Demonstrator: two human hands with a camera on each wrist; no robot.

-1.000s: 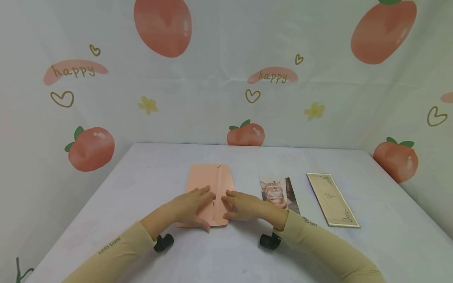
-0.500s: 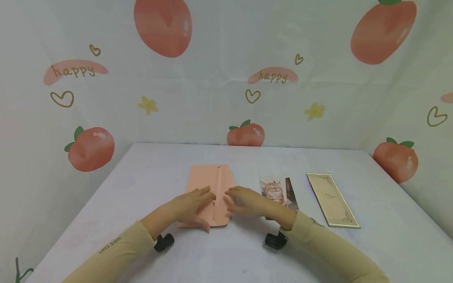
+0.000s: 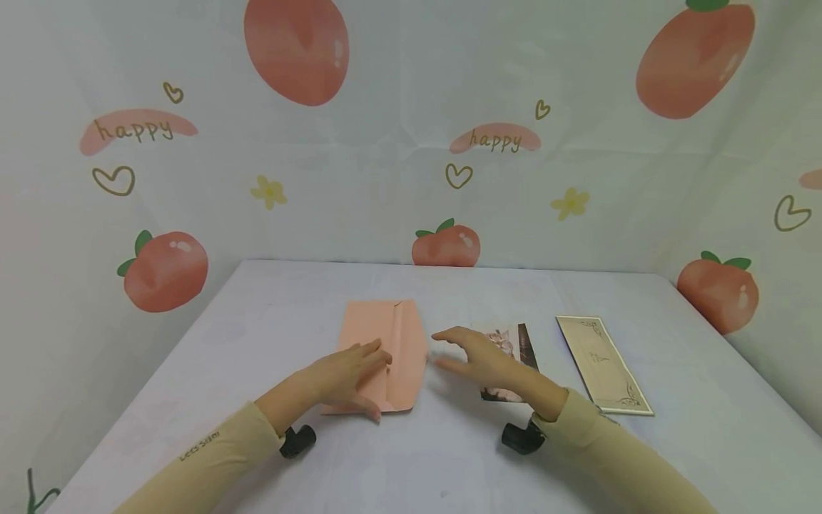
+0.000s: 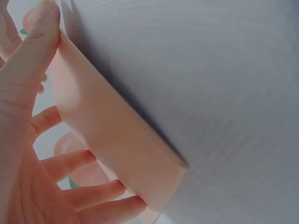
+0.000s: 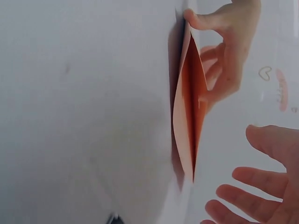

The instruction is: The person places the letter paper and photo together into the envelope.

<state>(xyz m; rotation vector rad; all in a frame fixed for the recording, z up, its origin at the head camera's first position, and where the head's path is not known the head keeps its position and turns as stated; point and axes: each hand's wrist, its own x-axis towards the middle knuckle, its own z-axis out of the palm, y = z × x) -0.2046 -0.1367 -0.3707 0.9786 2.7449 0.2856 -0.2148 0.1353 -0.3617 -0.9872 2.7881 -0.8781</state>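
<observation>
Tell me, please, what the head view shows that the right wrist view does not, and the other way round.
Only the head view shows the cat photo, partly hidden by the right hand, the beige card with a gold border farther right, and the tan sleeves.

Only the right wrist view shows the gaping mouth of the peach envelope, orange inside.

Both show that envelope with the left hand touching it, the right hand apart from it, and the pale printed backdrop.

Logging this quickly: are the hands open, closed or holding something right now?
Left hand: open, fingers touching the envelope.
Right hand: open, holding nothing, apart from the envelope.
</observation>
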